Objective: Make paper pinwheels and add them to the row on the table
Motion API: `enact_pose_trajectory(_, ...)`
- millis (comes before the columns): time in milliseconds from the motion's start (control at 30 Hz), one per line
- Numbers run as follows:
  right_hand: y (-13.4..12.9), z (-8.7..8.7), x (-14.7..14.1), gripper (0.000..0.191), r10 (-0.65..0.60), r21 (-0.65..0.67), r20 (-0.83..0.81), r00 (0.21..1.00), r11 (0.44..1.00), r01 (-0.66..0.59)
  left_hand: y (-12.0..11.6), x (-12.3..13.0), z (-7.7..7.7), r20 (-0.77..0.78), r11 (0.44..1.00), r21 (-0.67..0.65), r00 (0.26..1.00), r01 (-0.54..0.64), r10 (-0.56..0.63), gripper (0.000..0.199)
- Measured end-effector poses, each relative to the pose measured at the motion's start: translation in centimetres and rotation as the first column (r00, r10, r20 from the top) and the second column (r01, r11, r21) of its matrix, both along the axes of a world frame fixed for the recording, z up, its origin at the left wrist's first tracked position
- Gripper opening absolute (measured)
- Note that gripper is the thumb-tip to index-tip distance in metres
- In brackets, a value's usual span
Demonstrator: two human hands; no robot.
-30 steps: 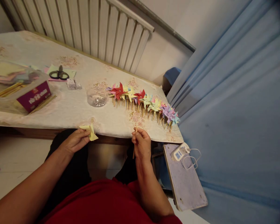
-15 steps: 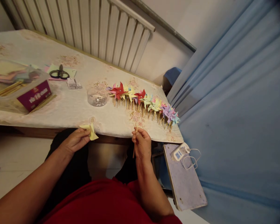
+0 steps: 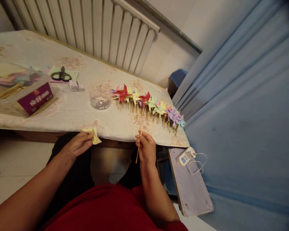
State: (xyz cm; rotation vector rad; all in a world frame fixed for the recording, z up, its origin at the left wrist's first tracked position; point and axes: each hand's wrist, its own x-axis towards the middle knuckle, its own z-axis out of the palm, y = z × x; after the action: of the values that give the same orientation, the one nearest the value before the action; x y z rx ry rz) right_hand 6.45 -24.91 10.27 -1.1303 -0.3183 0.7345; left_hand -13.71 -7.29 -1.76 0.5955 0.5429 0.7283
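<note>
My left hand pinches a folded yellow paper pinwheel at the table's front edge. To its right, my right hand holds a thin wooden stick between thumb and fingers, its tip pointing up toward the table. The two hands are apart. Beyond them stands a row of finished-looking colourful paper pinwheels on sticks. Left of that row, a clear round container holds small shiny metal pieces.
On the floral-covered table, a clear bin with paper and sticks stands at left, near black scissors and small white boxes. At right, a stool bears a white power strip beside a blue curtain.
The lower end of the stick in my right hand has shifted slightly left. My left hand and the yellow pinwheel look nearly still.
</note>
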Motion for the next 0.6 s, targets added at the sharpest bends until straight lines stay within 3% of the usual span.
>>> enact_pose_trajectory(600, -0.11, 0.21, -0.01, 0.026, 0.018, 0.001, -0.01, 1.0, 1.0, -0.018, -0.06, -0.07, 0.27, 0.015, 0.998, -0.066, 1.0, 0.002, -0.001, 0.029)
